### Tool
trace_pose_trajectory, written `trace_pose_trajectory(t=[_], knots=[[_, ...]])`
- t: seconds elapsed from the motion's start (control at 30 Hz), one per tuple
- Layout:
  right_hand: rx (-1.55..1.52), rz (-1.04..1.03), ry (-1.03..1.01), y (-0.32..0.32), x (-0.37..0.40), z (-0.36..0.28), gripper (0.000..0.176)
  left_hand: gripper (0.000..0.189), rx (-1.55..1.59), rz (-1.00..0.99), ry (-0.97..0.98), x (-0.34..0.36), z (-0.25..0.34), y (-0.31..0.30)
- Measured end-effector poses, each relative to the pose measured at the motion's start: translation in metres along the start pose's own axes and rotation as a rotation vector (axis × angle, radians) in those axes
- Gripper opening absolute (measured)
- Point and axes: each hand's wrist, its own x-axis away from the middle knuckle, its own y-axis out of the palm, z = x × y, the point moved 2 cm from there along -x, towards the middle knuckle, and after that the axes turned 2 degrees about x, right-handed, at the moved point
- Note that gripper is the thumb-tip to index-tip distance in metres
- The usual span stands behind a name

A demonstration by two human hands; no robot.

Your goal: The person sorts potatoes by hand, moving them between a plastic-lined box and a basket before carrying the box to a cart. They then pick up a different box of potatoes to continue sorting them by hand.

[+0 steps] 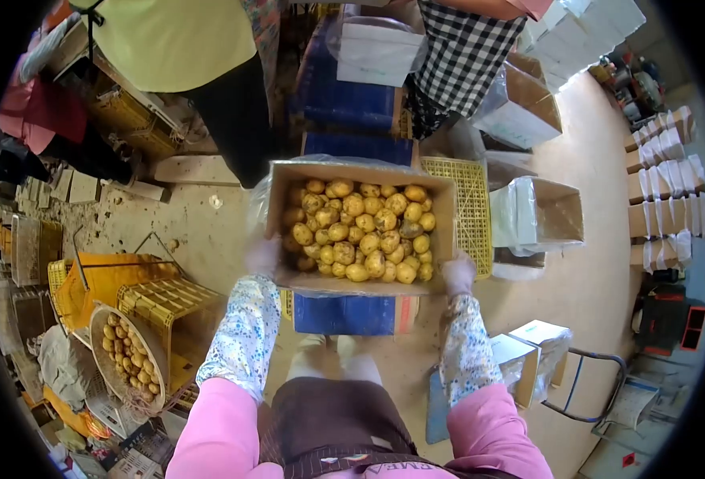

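Note:
I hold a cardboard box (360,283) lined with clear plastic and filled with several yellow potatoes (362,230). My left hand (263,257) in a pale glove grips the box's left side. On the right side, my right hand (458,274), also gloved, grips the box near its front corner. The box hangs level in front of me above a blue crate (344,314). Flowered sleeve covers over pink sleeves run down both my forearms.
Two people stand beyond the box, one in a light green top (173,40), one in a checked apron (456,56). A round basket of potatoes (126,357) sits on yellow crates (161,299) at left. Empty lined boxes (540,211) and a yellow crate (471,207) stand at right.

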Motion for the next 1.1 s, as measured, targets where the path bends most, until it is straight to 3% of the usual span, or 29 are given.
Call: trace_pose_trajectory(t=[0.07,0.1,0.13,0.2,0.23,0.3,0.37,0.43,0.47,0.53,0.57,0.63,0.67,0.73,0.77,0.8,0.83,0.87,0.9,0.93,0.97,1.0,1.03,1.07,1.1], knots=[[-0.34,0.074,0.001,0.01,0.043,0.02,0.024,0.036,-0.094,-0.151,0.012,0.005,0.001,-0.007],[-0.334,0.066,-0.013,0.017,0.055,0.031,0.024,0.033,-0.217,-0.116,0.079,0.01,-0.002,-0.003],[-0.408,-0.028,0.044,0.026,0.067,0.046,0.024,0.033,-0.22,-0.118,0.065,0.02,-0.008,0.001],[-0.469,-0.15,0.125,0.03,0.083,0.066,0.025,0.034,-0.33,-0.047,0.246,0.059,-0.021,0.005],[-0.453,-0.163,0.151,0.025,0.082,0.072,0.025,0.034,-0.338,-0.064,0.24,0.082,-0.03,0.004],[-0.419,-0.185,0.175,0.02,0.077,0.084,0.025,0.034,-0.207,-0.052,0.026,0.137,-0.056,-0.003],[-0.261,0.012,-0.054,0.019,0.073,0.081,0.032,0.034,-0.142,-0.047,-0.106,0.171,-0.06,-0.006],[-0.236,0.418,-0.306,-0.037,0.096,0.035,0.038,0.036,-0.168,-0.038,-0.245,0.186,-0.053,-0.013],[-0.245,0.42,-0.316,-0.036,0.09,0.025,0.038,0.036,-0.169,-0.025,-0.248,0.184,-0.052,-0.014],[-0.283,0.21,-0.58,-0.023,0.081,0.007,0.036,0.038,-0.24,-0.041,-0.259,0.176,-0.048,-0.015],[-0.285,0.218,-0.582,-0.005,0.075,0.002,0.036,0.038,-0.235,-0.035,-0.254,0.175,-0.047,-0.015],[0.024,-0.04,-0.559,0.04,0.06,-0.008,0.028,0.039,-0.243,-0.026,-0.245,0.176,-0.047,-0.015],[0.027,-0.044,-0.568,0.037,0.058,-0.01,0.028,0.039,-0.242,-0.023,-0.255,0.18,-0.05,-0.015],[0.108,-0.241,-0.465,0.033,0.054,-0.018,0.031,0.035,-0.166,-0.079,-0.229,0.183,-0.057,-0.017],[-0.083,-0.241,-0.364,0.019,0.058,-0.021,0.03,0.035,-0.17,-0.072,-0.233,0.188,-0.053,-0.027],[-0.085,-0.238,-0.368,0.015,0.066,-0.022,0.03,0.032,-0.15,0.144,0.045,0.196,-0.03,-0.044],[-0.508,-0.252,-0.353,0.011,0.076,-0.018,0.033,0.03,-0.123,0.359,0.323,0.205,-0.003,-0.058],[-0.925,-0.262,-0.326,0.003,0.087,-0.013,0.036,0.029,0.237,0.156,0.217,0.217,0.018,-0.066],[-1.261,-0.397,-0.266,-0.017,0.112,-0.02,0.042,0.029,0.592,-0.058,0.101,0.232,0.035,-0.064],[-1.235,-0.332,-0.419,-0.024,0.133,-0.025,0.041,0.031,0.805,-0.216,0.095,0.241,0.042,-0.049],[-1.207,-0.266,-0.577,-0.031,0.151,-0.031,0.04,0.034,1.379,-0.484,-0.34,0.255,0.053,-0.041],[-1.203,-0.267,-0.588,-0.044,0.167,-0.038,0.04,0.033,1.476,-0.741,-0.39,0.264,0.063,-0.042],[-0.958,-0.091,-0.789,-0.062,0.185,-0.047,0.037,0.035,1.297,-0.718,-0.211,0.264,0.064,-0.031],[-0.7,0.085,-0.97,-0.071,0.198,-0.054,0.033,0.035,1.302,-0.708,-0.211,0.263,0.06,-0.033],[-0.698,0.082,-0.977,-0.066,0.205,-0.057,0.033,0.036,1.352,-0.799,-0.308,0.265,0.057,-0.033]])
